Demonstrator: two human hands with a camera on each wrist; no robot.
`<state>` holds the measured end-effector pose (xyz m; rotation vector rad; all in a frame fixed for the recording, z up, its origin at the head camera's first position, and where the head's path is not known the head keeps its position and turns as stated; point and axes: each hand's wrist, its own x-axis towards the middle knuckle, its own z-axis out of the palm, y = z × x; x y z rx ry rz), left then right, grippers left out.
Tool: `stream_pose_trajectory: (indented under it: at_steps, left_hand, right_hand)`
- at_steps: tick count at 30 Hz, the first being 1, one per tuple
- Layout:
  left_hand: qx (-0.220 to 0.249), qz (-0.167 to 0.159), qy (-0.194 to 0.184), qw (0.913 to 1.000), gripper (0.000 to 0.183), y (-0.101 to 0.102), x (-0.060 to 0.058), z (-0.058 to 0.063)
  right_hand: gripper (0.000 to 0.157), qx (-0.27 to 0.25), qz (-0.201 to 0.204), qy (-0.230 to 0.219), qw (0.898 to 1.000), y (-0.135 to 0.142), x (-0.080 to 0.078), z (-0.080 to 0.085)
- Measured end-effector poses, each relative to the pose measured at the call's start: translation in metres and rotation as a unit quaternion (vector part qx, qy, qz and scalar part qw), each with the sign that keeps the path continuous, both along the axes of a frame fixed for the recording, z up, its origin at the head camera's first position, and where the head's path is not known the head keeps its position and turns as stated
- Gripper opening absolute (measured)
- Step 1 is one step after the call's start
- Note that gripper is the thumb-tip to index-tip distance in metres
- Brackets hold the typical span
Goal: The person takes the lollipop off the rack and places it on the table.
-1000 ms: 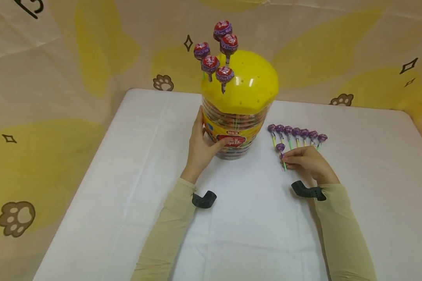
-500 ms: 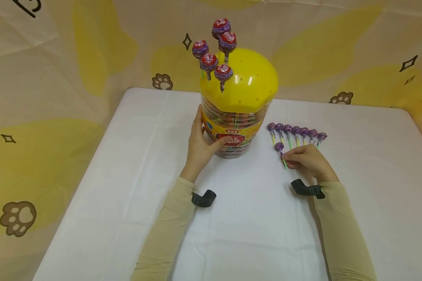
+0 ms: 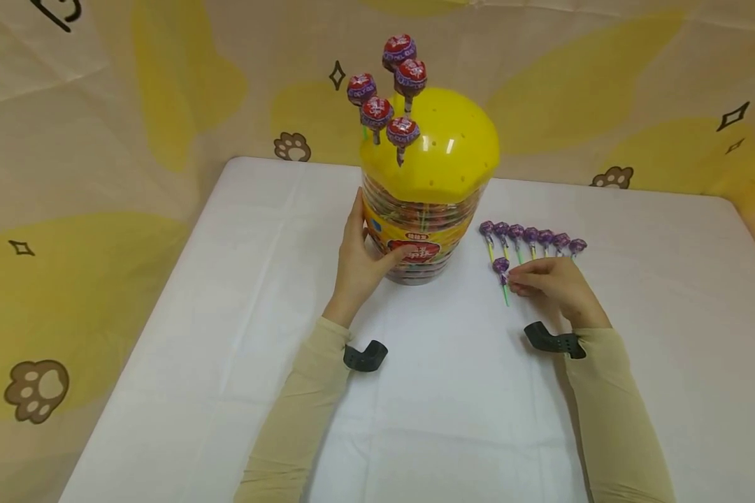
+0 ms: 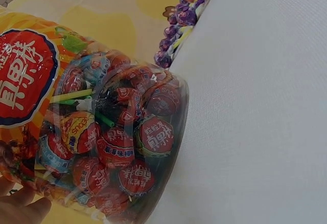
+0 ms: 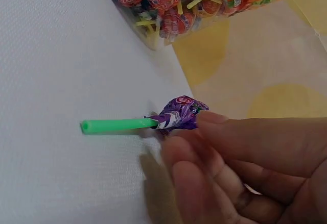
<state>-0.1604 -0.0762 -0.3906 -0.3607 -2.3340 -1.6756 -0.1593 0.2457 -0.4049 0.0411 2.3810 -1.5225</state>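
Observation:
A large clear jar (image 3: 424, 220) of wrapped lollipops stands upright under a yellow domed lid (image 3: 459, 157) dotted with small holes. My left hand (image 3: 361, 269) grips its left side, thumb across the label and fingers round the side. Several red-and-purple lollipops (image 3: 376, 112) stick up from the lid's left part. On the table lies one purple lollipop (image 3: 501, 267) with a green stick, in front of a row of purple lollipops (image 3: 531, 235). Just right of it is my right hand (image 3: 556, 283), fingertips close beside the wrapper; the right wrist view shows the stick (image 5: 117, 126) free of the fingers.
Everything stands on a table with a white cloth (image 3: 428, 405). Behind it and to the left hangs a beige-and-yellow patterned backdrop (image 3: 572, 91). Black curved wrist mounts (image 3: 365, 356) sit on both sleeves.
My right fingers have let go of the purple lollipop and shifted slightly right; it now lies in front of the row. My left hand and the jar have stayed in place.

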Motion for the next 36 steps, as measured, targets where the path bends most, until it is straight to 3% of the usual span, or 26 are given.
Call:
stream_pose_trajectory:
  at_steps: [5, 9, 14, 23, 27, 36]
  left_hand:
    - [-0.002, 0.001, -0.006, 1.0, 0.101, 0.0, 0.001, 0.001]
    - [-0.002, 0.002, -0.003, 1.0, 0.101, -0.001, 0.001, 0.0]
    - [-0.005, 0.001, 0.001, 1.0, 0.1, -0.001, 0.001, 0.0]
    - [-0.005, -0.001, 0.005, 1.0, 0.101, -0.001, 0.001, -0.001]
    - [-0.009, 0.001, 0.007, 0.9999, 0.1, -0.001, 0.001, 0.0]
    - [-0.016, 0.008, -0.002, 0.9998, 0.1, -0.001, 0.002, 0.002]
  right_hand:
    - [0.032, -0.053, -0.051, 0.078, 0.994, -0.004, 0.002, 0.005]
    - [0.024, -0.114, -0.08, 0.118, 0.983, -0.009, 0.003, 0.014]
    - [0.012, -0.135, -0.1, 0.147, 0.975, -0.02, 0.006, 0.032]
    - [0.026, -0.17, -0.104, 0.195, 0.96, -0.049, 0.014, 0.066]
    - [0.023, -0.216, -0.102, 0.226, 0.944, -0.063, 0.018, 0.081]
    - [0.02, -0.334, -0.07, 0.286, 0.896, -0.095, 0.025, 0.109]
